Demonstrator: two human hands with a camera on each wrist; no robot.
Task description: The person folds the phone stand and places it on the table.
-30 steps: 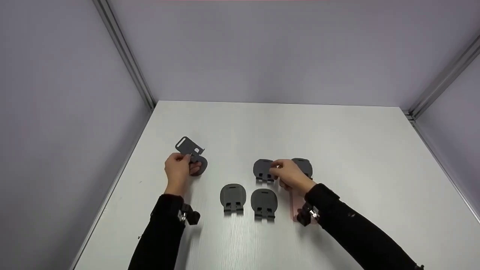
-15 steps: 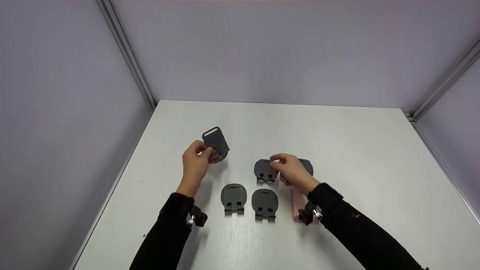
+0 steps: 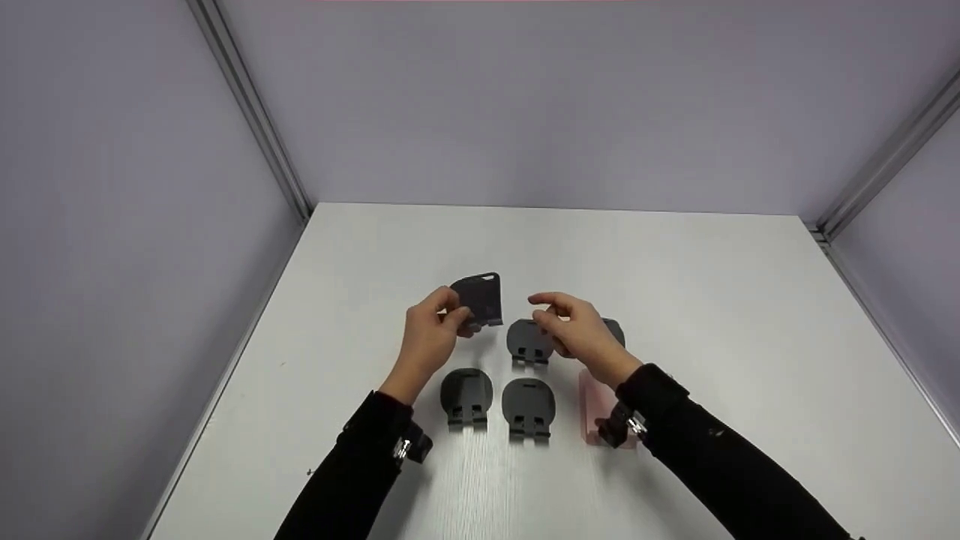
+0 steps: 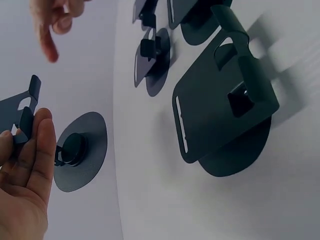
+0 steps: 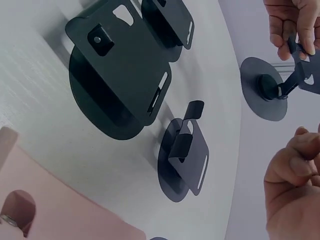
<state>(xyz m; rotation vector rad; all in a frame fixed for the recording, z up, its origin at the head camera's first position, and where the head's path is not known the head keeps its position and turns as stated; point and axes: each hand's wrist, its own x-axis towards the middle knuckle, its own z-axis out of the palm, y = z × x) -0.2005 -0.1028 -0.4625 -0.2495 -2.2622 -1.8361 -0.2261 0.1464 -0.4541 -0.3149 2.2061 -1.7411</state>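
Observation:
My left hand [image 3: 431, 334] pinches a dark grey folding phone stand [image 3: 484, 300] by its hinge end, raised off the table. In the left wrist view its round base [image 4: 90, 167] hangs beyond the fingers, its slotted plate tilted. My right hand [image 3: 579, 334] holds nothing; its index finger reaches left and its thumb is apart from it. Beneath that hand, a grey phone stand [image 3: 523, 343] stands partly covered, and another stand [image 3: 615, 330] shows behind it. Nearer stand two more like them, a left one [image 3: 466, 394] and a right one [image 3: 529, 405].
A pink stand-like piece [image 3: 592, 401] lies under the right wrist, partly hidden by the sleeve and wrist camera; a screw shows in its opening in the right wrist view. The white table [image 3: 675, 255] is walled in by grey panels [image 3: 480, 105] at the back and sides.
My left hand has carried the phone stand rightward toward the middle, turning it on the way. My right hand has lifted slightly away, its index finger and thumb spreading apart.

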